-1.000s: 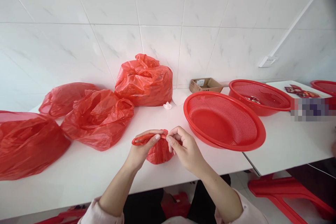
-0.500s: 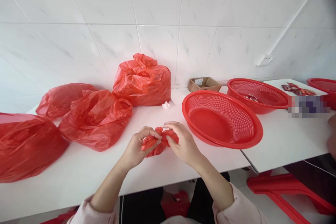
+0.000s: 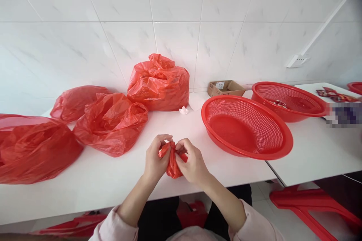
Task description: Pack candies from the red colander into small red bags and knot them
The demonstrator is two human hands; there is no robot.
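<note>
A small crumpled red plastic bag (image 3: 172, 163) is pinched between both my hands above the front of the white table (image 3: 113, 180). My left hand (image 3: 155, 160) closes on its left side, fingers curled over the top. My right hand (image 3: 192, 162) grips its right side, thumb and fingers pressed into the plastic. Most of the bag is hidden between my palms. An empty red perforated basket (image 3: 246, 126) stands just right of my hands.
Several big stuffed red plastic bags (image 3: 111, 122) lie on the left and back of the table. A second red basket (image 3: 288, 99) with small packets, a cardboard box (image 3: 225, 87) and a small white scrap (image 3: 183, 110) sit behind. Red stools (image 3: 311, 203) stand below on the right.
The small bag was stretched out between my hands; both hands have since come together and squeezed it into a tight bundle, a little nearer the table's front edge.
</note>
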